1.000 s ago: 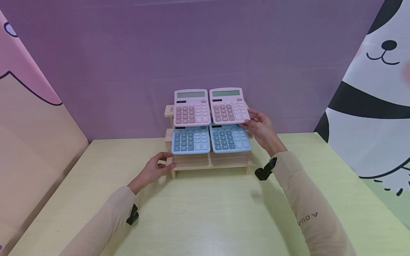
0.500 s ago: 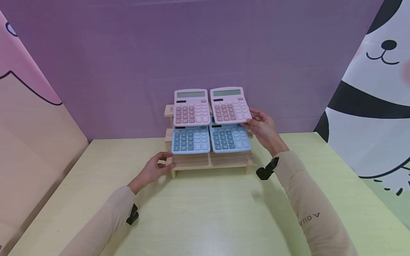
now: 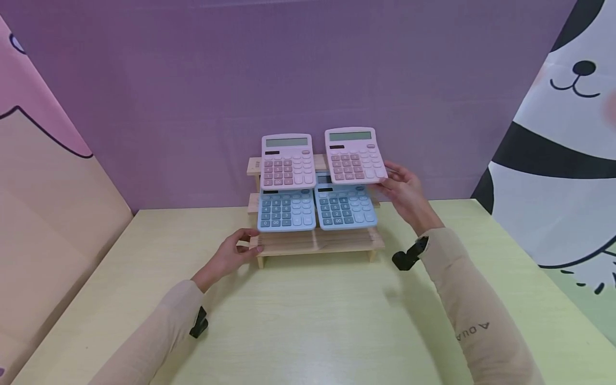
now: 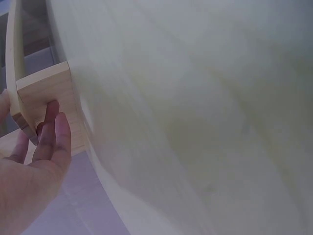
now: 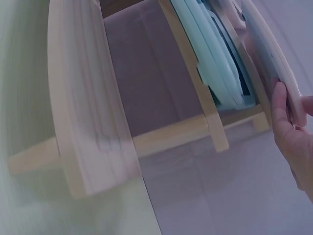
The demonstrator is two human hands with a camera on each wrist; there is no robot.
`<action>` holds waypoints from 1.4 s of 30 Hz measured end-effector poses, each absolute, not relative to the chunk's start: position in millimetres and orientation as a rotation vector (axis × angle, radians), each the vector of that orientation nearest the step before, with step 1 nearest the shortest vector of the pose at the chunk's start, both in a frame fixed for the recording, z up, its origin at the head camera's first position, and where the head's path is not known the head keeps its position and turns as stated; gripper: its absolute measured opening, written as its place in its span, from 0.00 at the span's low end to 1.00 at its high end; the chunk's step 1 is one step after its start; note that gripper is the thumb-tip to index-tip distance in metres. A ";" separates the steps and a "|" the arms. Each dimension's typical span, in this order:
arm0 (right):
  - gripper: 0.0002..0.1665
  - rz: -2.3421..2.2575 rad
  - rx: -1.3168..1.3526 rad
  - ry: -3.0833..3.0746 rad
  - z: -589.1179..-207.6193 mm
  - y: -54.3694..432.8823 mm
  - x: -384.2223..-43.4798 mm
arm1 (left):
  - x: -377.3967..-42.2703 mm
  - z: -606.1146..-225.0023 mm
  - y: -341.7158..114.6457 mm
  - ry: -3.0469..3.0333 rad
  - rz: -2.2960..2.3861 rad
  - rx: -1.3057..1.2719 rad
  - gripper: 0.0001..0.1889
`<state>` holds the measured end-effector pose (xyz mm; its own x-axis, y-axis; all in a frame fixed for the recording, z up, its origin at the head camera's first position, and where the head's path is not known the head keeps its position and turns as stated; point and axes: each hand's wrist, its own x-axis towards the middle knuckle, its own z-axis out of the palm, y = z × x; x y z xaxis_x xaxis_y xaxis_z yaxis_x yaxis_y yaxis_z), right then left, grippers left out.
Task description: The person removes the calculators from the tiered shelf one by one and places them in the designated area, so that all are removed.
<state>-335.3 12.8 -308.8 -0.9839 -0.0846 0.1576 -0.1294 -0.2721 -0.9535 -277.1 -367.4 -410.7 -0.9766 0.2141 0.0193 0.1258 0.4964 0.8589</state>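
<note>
My right hand (image 3: 408, 195) pinches the lower right corner of a pink calculator (image 3: 355, 156), which tilts slightly and overlaps the stand's top tier in the head view. The right wrist view has thumb and fingers on either side of that calculator's edge (image 5: 275, 54). My left hand (image 3: 230, 255) grips the left end of the tiered wooden stand's (image 3: 317, 243) lowest shelf; its fingers curl under the board (image 4: 46, 88) in the left wrist view. Another pink calculator (image 3: 287, 161) leans on the top tier at left. Two blue calculators, one left (image 3: 287, 211) and one right (image 3: 346, 208), rest on the middle tier.
The stand is on a pale wooden table (image 3: 298, 321), close to a purple backdrop (image 3: 192, 107). A panda-print panel (image 3: 568, 155) stands at the right, and a pink and beige panel (image 3: 48, 171) at the left.
My right hand has moved right and slightly up with the right pink calculator, widening the gap to the left pink one. My left hand stays on the stand.
</note>
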 end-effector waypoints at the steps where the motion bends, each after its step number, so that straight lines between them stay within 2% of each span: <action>1: 0.31 2.463 0.277 -1.877 -309.1 14.2 -335.1 | -277.0 -410.7 -367.5 2.639 1.504 0.300 0.28; 32: 0.36 2.400 0.269 -1.927 -313.2 83.2 -320.1 | -278.2 -412.0 -368.2 2.629 1.517 0.307 0.28; 42: 0.34 2.452 0.243 -1.879 -318.6 97.5 -318.9 | -277.1 -411.5 -368.3 2.633 1.514 0.303 0.28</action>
